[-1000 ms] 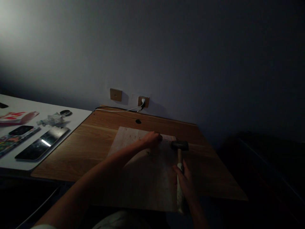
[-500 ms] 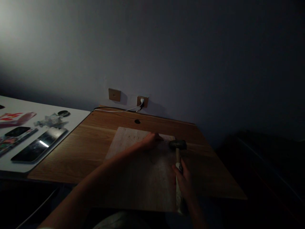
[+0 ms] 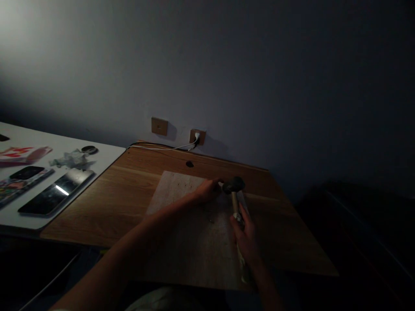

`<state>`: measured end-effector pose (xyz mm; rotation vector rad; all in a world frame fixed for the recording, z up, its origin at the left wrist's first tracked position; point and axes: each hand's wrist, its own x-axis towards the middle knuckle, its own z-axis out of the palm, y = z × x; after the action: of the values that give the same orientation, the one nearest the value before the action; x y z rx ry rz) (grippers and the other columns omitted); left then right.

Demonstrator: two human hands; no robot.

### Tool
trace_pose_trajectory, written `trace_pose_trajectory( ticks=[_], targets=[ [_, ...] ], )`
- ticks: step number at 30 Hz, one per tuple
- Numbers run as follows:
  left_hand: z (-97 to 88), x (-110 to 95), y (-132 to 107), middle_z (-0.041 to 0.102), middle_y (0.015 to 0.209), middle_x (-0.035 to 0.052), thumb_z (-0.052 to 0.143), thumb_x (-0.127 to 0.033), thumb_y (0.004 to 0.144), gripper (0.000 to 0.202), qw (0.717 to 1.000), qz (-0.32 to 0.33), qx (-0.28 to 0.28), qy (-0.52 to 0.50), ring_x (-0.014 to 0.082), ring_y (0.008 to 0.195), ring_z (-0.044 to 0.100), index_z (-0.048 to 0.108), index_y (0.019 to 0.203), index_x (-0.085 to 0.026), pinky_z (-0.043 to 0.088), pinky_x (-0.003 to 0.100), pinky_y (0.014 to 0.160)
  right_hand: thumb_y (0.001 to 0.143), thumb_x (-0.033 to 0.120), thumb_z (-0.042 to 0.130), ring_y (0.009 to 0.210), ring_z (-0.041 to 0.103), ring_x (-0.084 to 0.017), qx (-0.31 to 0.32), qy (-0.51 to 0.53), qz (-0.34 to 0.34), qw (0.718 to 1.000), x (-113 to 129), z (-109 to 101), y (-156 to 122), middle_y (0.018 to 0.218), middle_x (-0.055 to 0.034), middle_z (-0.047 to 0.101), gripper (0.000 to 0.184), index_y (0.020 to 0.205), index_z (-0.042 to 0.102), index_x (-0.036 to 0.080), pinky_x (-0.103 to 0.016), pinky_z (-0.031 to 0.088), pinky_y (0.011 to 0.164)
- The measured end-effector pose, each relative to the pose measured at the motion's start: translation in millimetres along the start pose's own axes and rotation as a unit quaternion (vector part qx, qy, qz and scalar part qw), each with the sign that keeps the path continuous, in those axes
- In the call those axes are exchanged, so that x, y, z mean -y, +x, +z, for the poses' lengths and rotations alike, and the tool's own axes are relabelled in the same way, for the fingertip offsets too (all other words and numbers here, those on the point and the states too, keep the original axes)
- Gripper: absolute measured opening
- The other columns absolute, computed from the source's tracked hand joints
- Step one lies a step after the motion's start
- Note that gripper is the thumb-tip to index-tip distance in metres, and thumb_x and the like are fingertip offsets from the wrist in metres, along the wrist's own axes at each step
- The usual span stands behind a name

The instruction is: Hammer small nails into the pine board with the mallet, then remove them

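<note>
My right hand [image 3: 245, 233] is wrapped round the handle of a hammer [image 3: 238, 183], whose dark, blunt head is raised at the far right part of a pale wooden board [image 3: 191, 250]. Just left of the hammer head, my left hand [image 3: 207, 191] rests at the board's far side with its fingers pinched together. Whatever is between those fingertips is too small and dark to make out. Several tiny dark marks show on the board left of this hand, and a small dark bit [image 3: 211, 221] lies nearer to me.
The board lies on a brown wooden table [image 3: 106, 203] against the wall. A white table [image 3: 106, 151] adjoins at left, holding a large tablet [image 3: 55, 194], a phone [image 3: 26, 172] and crumpled clear plastic [image 3: 73, 160]. A white cable [image 3: 162, 148] runs to a wall socket [image 3: 201, 137].
The hammer has moved left and away from me, its head now close to my left fingertips. My left hand stays at nearly the same spot on the board. The view has shifted slightly.
</note>
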<state>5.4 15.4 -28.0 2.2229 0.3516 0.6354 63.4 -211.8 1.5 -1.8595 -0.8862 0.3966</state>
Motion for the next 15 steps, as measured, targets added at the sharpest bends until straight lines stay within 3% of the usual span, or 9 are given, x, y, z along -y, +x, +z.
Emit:
trace_pose_trajectory(
  ticks=[3,7,11,15],
  targets=[
    [0.9,0,0,0.077,0.091,0.0027,0.064,-0.007,0.08,0.046,1.0,-0.018,-0.015,-0.001,0.0168,0.082,0.072,0.065,0.125,-0.016,0.054,0.026,0.078,0.093,0.046,0.056,0.105,0.073,-0.03,0.009,-0.046,-0.044,0.998,-10,4,3,0.115,-0.0119,0.078,0.064,0.153,0.056,0.022,-0.041,0.058,0.088],
    [1.0,-2,0,0.077,0.091,0.0037,0.065,-0.007,0.08,0.045,0.999,-0.025,-0.027,0.001,0.0182,0.083,0.072,0.066,0.124,-0.015,0.054,0.026,0.08,0.096,0.045,0.052,0.135,0.059,-0.032,0.017,-0.065,-0.073,0.995,-16,8,3,0.147,-0.0158,0.063,0.065,0.155,0.052,0.018,-0.046,0.047,0.11],
    [-0.5,-3,-1,0.077,0.091,0.0031,0.068,-0.006,0.079,0.043,0.999,-0.02,-0.028,-0.012,0.0177,0.083,0.073,0.067,0.121,-0.016,0.054,0.025,0.078,0.097,0.044,0.052,0.133,0.062,-0.032,0.021,-0.062,-0.067,0.996,-13,10,2,0.147,-0.0162,0.064,0.065,0.155,0.052,0.018,-0.047,0.047,0.11],
    [-2.1,-5,-2,0.077,0.09,0.003,0.068,-0.005,0.078,0.04,0.999,-0.03,-0.032,-0.005,0.0181,0.084,0.073,0.068,0.117,-0.016,0.054,0.026,0.079,0.094,0.044,0.055,0.124,0.066,-0.033,0.007,-0.058,-0.065,0.996,-4,9,0,0.13,-0.0154,0.073,0.064,0.152,0.056,0.017,-0.044,0.053,0.103]
  ],
)
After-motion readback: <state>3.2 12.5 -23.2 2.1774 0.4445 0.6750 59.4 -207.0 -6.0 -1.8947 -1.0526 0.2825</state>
